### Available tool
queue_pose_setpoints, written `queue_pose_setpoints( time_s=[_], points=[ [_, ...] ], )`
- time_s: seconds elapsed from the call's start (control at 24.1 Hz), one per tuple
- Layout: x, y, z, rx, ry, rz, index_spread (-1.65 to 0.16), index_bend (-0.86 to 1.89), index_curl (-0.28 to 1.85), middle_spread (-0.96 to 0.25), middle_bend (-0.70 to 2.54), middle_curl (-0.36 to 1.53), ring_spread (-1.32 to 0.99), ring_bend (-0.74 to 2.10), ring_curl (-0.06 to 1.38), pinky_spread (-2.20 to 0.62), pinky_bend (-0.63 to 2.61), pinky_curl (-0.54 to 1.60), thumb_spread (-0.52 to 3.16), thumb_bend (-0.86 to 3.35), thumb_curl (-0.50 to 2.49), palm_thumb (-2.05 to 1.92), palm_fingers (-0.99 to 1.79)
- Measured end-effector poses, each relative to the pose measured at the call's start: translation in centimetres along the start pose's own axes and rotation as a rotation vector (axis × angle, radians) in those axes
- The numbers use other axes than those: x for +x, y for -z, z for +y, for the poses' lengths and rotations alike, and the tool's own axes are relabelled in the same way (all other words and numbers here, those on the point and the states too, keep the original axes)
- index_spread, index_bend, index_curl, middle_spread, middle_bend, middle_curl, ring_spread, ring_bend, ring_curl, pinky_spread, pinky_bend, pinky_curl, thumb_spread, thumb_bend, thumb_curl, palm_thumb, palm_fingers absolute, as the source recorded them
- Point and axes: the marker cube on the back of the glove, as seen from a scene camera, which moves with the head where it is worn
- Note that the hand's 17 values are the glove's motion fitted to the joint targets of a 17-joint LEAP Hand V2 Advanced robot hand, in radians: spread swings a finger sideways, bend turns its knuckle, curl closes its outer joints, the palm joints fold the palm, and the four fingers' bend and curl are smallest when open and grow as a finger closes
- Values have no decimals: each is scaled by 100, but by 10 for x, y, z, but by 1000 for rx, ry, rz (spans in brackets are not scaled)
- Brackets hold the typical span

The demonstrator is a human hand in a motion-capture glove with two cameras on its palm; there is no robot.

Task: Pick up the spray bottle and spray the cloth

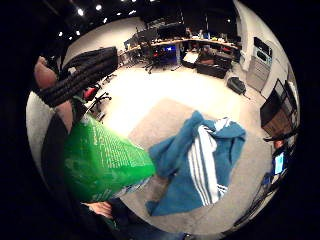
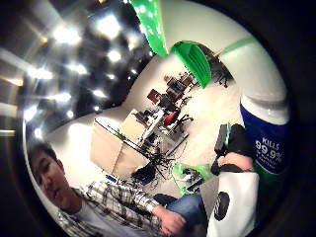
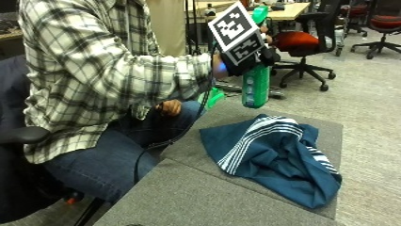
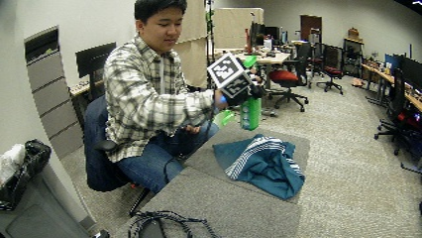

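bottle lifted above cloth

from my outside view the gloved right hand has its fingers curled round the green spray bottle, held upright in the air, well clear of the grey table. the blue cloth with white stripes lies crumpled on the table at about 5 o'clock from the bottle, not touching it. the bare hand rests in the lap.

I see a grey carpeted floor, pale walls, office chairs with red seats at wooden desks, and ceiling spotlights overhead.
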Motion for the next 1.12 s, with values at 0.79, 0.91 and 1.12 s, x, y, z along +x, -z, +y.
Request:
queue_pose_setpoints(
  time_s=[0.79, 0.91, 1.12],
  points=[
    [35, -81, 24, 8, -30, -42, -21, 8, 18, -9, 26, 54, -13, 54, 46, -2, 59, 37, 86, -2, 66, 103, 95],
    [33, -82, 25, 12, -39, -58, -21, 8, 18, -9, 25, 54, -13, 54, 46, -2, 59, 37, 88, -2, 65, 103, 94],
    [36, -75, 27, -7, -54, -48, -22, 7, 17, -10, 23, 53, -13, 56, 47, -1, 62, 38, 93, -3, 63, 100, 88]
  ],
)
